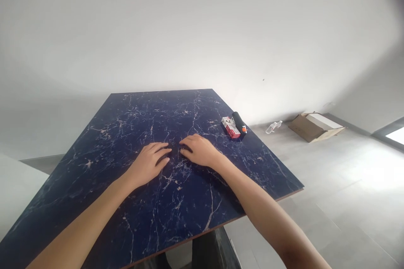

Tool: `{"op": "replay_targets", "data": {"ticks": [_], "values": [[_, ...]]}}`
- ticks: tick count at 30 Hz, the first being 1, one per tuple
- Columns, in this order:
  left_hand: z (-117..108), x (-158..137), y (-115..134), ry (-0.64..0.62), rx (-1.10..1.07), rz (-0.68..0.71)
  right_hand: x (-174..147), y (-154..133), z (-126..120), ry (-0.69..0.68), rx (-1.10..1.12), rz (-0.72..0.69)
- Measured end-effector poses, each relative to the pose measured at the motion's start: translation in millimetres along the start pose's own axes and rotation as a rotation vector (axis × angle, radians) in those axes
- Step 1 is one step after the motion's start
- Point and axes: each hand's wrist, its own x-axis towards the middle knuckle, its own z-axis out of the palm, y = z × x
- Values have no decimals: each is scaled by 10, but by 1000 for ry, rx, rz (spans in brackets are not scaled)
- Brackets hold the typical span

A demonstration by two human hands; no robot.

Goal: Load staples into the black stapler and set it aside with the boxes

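Observation:
My left hand point(150, 162) rests palm down on a dark blue marbled tabletop point(176, 206), its fingers apart and pointing right. Facing it across a small gap is my right hand point(200, 150), also on the tabletop, with fingers loosely spread toward the left. Neither hand holds anything. Beyond my right hand, near the right edge of the tabletop, lies a small red and white box point(231, 127). Touching or just beside it is a black cylindrical object point(239, 121) with an orange spot at its near end; its kind I cannot tell.
A white wall point(158, 29) rises behind the table. On the grey tiled floor point(334, 193) to the right lie clear plastic bottles point(272, 127) and an open cardboard box point(311, 127). Below the table's near edge shows a dark support point(214, 250).

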Motion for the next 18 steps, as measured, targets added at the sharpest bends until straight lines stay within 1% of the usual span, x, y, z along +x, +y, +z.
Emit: {"op": "replay_targets", "data": {"ticks": [1, 4, 5, 6, 7, 9, 11, 13, 15, 18], "values": [[-5, 2, 9, 3, -2, 3, -32, 101, -75, 33, -50, 109], [1, 4, 28, 11, -9, 13, -226, 514, -304, 174, -222, 528], [10, 4, 31, 11, -9, 18, -313, 659, -367, 199, -275, 656], [20, 4, 32, 10, -9, 24, -401, 791, -417, 222, -321, 767], [31, 4, 32, 9, -9, 30, -484, 902, -453, 227, -347, 843], [46, 4, 30, 7, -11, 44, -611, 1048, -487, 222, -357, 907], [47, 2, 28, 7, -11, 50, -676, 1106, -489, 245, -365, 890], [31, 4, 33, 16, -11, 47, -693, 1127, -484, 315, -372, 860], [6, 20, 57, 34, -19, 40, -691, 1155, -484, 345, -315, 873], [-23, 97, 152, 57, -51, 31, -687, 1233, -486, 256, -177, 907]]}}
